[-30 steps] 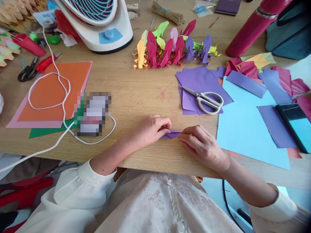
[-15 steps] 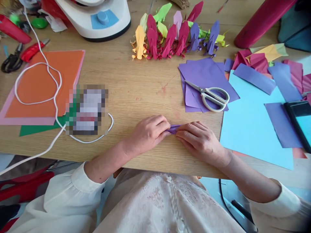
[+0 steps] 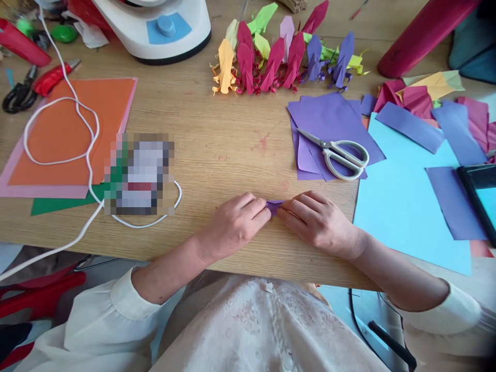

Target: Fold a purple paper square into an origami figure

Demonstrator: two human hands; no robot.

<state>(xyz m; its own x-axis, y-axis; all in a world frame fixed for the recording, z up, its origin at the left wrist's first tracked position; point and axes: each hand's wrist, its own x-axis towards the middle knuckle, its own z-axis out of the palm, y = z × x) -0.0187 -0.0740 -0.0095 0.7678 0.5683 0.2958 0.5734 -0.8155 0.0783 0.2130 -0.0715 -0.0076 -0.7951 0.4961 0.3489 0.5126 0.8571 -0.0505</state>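
Note:
Between my two hands, low over the wooden table, is a small folded piece of purple paper [image 3: 274, 206], mostly covered by my fingers. My left hand [image 3: 238, 222] pinches its left end with fingers together. At its right end, my right hand [image 3: 320, 222] has its fingers closed on the same paper. To the upper right of my right hand, scissors [image 3: 344, 160] with pale handles lie on a stack of purple paper sheets [image 3: 329, 116].
Folded paper insects [image 3: 273, 64] stand in rows at the back. A light blue sheet [image 3: 411, 201] and purple scraps lie right. Left are orange paper [image 3: 70, 134], a white cable [image 3: 89, 155] and a blurred phone [image 3: 141, 175]. A white appliance [image 3: 170, 41] stands behind.
My left hand has turned a little and shifted slightly down and left on the purple paper. My right hand keeps its grip, its fingers slightly moved. The view has shifted a little.

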